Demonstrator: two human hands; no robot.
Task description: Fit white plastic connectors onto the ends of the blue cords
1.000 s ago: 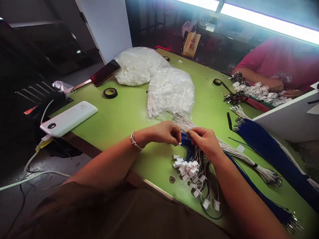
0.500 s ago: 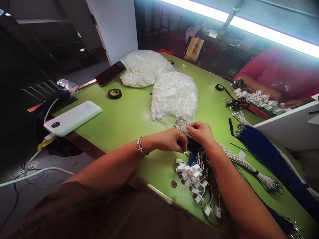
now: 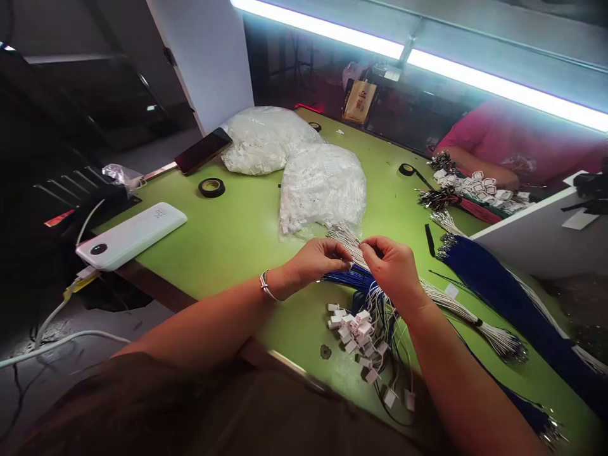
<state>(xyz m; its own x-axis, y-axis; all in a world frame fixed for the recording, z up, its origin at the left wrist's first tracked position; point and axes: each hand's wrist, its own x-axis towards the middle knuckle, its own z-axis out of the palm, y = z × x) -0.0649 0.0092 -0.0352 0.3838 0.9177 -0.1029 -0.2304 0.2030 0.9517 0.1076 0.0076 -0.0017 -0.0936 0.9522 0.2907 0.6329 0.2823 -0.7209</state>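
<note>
My left hand (image 3: pixel 317 261) pinches a small white plastic connector (image 3: pixel 351 266) between thumb and fingertips. Close beside it, my right hand (image 3: pixel 393 267) is closed in a pinch on what looks like a thin wire, mostly hidden by the fingers. Beneath both hands lie a bundle of white wires (image 3: pixel 342 235) with metal terminals at the ends and a bundle of blue wires (image 3: pixel 349 277). Nearer to me, a cluster of white connectors (image 3: pixel 357 329) on wires rests on the green table (image 3: pixel 247 234).
Two clear bags of white parts, a near one (image 3: pixel 327 187) and a far one (image 3: pixel 261 136), lie behind my hands. At left are black tape (image 3: pixel 211 187), a phone (image 3: pixel 203 151) and a white power bank (image 3: pixel 133 235). Blue wires (image 3: pixel 498 278) stretch rightward. A person in pink (image 3: pixel 517 139) sits across.
My left hand has risen toward my right hand with the small white connector, and the fingertips are now closer together. My right hand stays over the wires. The view has shifted slightly.
</note>
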